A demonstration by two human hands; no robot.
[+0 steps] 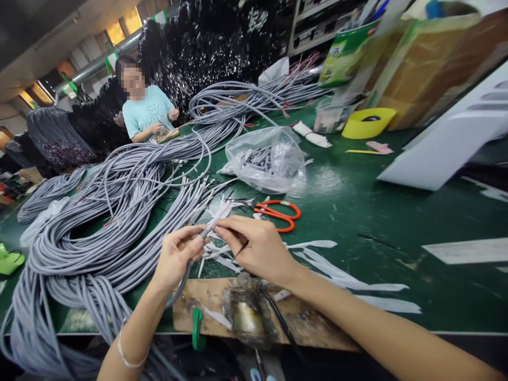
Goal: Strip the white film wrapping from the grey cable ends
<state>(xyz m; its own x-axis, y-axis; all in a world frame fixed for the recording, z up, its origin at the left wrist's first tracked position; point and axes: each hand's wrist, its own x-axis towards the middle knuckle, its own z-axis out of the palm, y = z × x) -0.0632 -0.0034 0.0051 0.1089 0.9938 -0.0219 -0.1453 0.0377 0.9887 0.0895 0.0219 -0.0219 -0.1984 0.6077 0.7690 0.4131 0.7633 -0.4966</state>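
Note:
My left hand pinches a grey cable just below its end, and the rest of that cable runs down past my wrist. Close beside it, the fingers of my right hand are closed at the cable's end, where pale strips or wires stick out. A thin dark strand shows in the right hand as well. Scissors with orange handles lie just beyond my right hand. Scattered white strips lie around and to the right of the hands.
Bundled grey cables cover the left side of the green table. A clear bag of small grey pieces sits ahead. Below my hands is a wooden board bearing a metal device. Across the table a person handles something small.

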